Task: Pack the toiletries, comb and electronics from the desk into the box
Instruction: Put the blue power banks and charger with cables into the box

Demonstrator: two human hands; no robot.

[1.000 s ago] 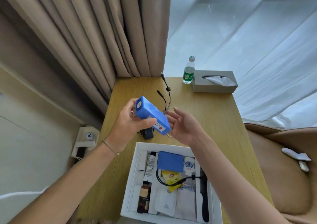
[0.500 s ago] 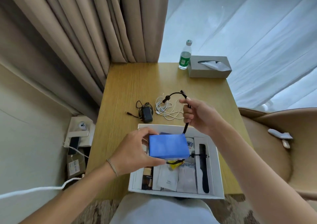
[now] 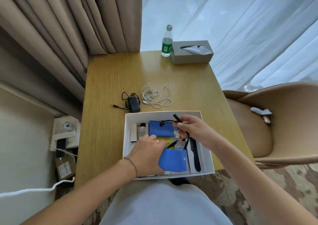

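Your left hand (image 3: 148,156) gripped blue battery pack (image 3: 173,160), fingers curled round its left side, pack low in white box (image 3: 209,157) near box's front edge. Your right hand (image 3: 192,131) pinched black lead (image 3: 186,138) over box's middle, fingers curled. Second blue pack (image 3: 160,129) lay at box's back wall, white tube (image 3: 142,131) beside it. Black comb (image 3: 195,153) lay along box's right wall. On desk (image 3: 110,87), just behind box's back edge: black adapter (image 3: 133,104) and white cable (image 3: 154,96) (loosely coiled). Water bottle (image 3: 167,41) and tissue box (image 3: 191,52) stood at desk's far right corner.
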